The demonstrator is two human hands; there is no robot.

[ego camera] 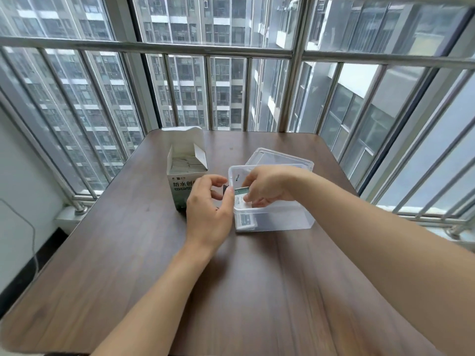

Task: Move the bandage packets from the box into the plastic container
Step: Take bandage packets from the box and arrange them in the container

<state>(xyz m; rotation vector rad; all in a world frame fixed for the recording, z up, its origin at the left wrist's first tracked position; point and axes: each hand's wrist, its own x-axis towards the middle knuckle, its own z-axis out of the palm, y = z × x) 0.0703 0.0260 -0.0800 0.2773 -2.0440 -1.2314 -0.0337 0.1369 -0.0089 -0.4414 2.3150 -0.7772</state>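
1. Table (144,253): dark wood grain, under both my hands and forearms.
2. Window railing (164,48): metal bars well beyond my hands, at the table's far edge; high-rise blocks outside.
3. Plastic container (282,217): clear, open top, just right of my left hand and directly under my right hand.
4. Lid (280,158): clear, lies just behind the container, past my right hand.
5. Box (180,173): white carton, top flaps open, standing upright just beyond my left hand. More packets visible stacked inside; my left hand covers part of its printed front.
6. Left hand (208,204): hovers between box and container, fingers loosely curled, thumb near the container's left wall. Can't tell whether it touches the packet or the wall; nothing clearly gripped.
7. Right hand (267,186): over the container's left half, fingers curled down, pinching a bandage packet.
8. Bandage packet (241,195): white with a green strip, held at the container's left rim, between my two hands, tilted partly into the container.
9. Packets in container (245,220): white stack at the front-left corner, below my right hand.
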